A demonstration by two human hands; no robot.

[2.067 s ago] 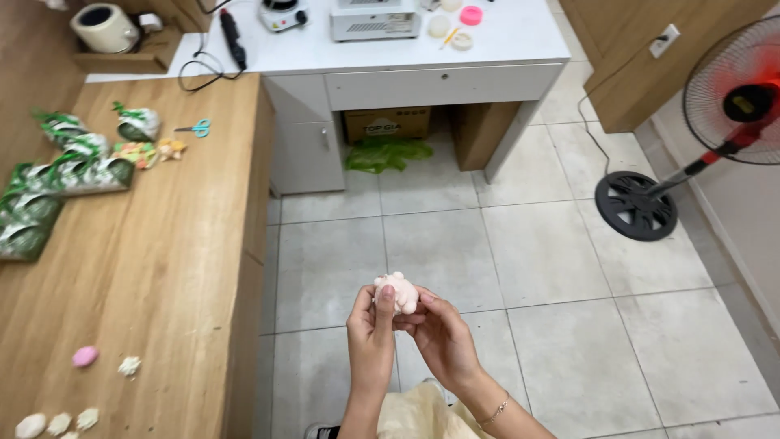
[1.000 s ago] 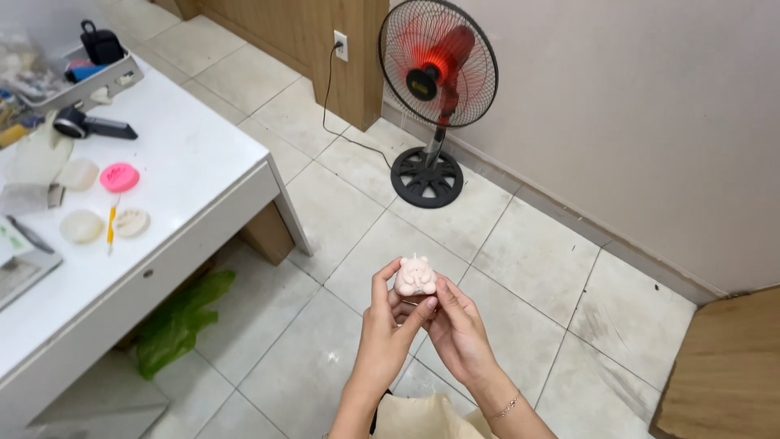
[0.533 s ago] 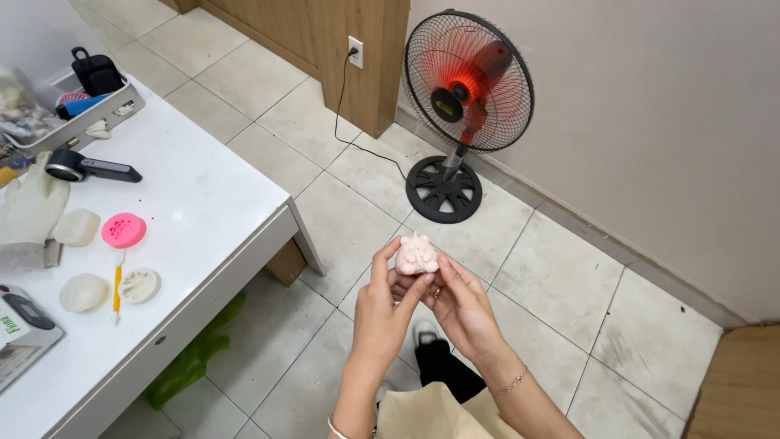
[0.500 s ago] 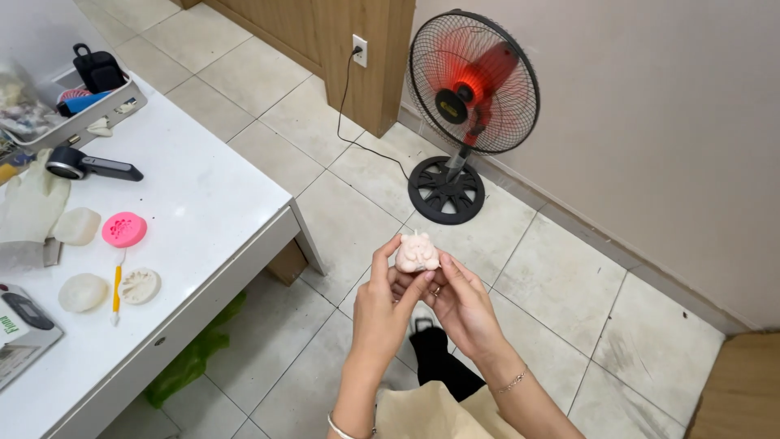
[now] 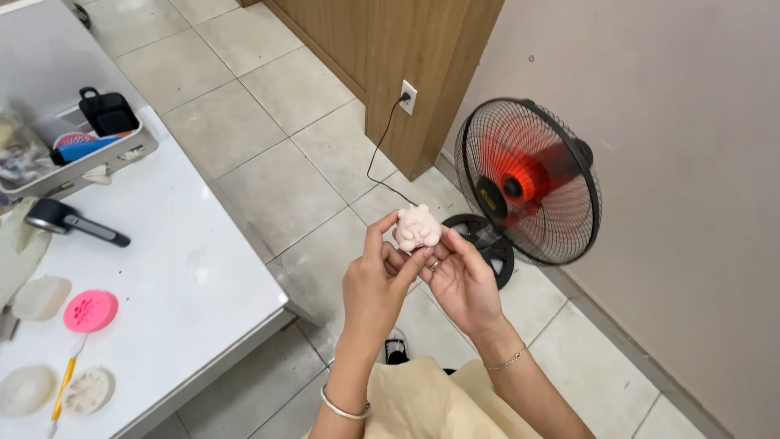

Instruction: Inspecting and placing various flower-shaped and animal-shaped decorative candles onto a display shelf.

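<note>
Pale floor tiles (image 5: pixel 268 154) spread beneath the hands, which meet above them. Left hand (image 5: pixel 376 284) and right hand (image 5: pixel 463 280) together pinch a small pale pink figure (image 5: pixel 417 228) at the fingertips, thumbs and forefingers closed narrowly on its sides. Just behind the held figure, a black standing fan (image 5: pixel 528 183) with red blades turns by the wall. Well to the left of the grip, a white table (image 5: pixel 187 268) carries a round pink mould (image 5: pixel 90 310).

Tiled floor (image 5: pixel 268 154) — beige wall (image 5: pixel 674 162), white table (image 5: pixel 187 268), fan (image 5: pixel 528 183).
</note>
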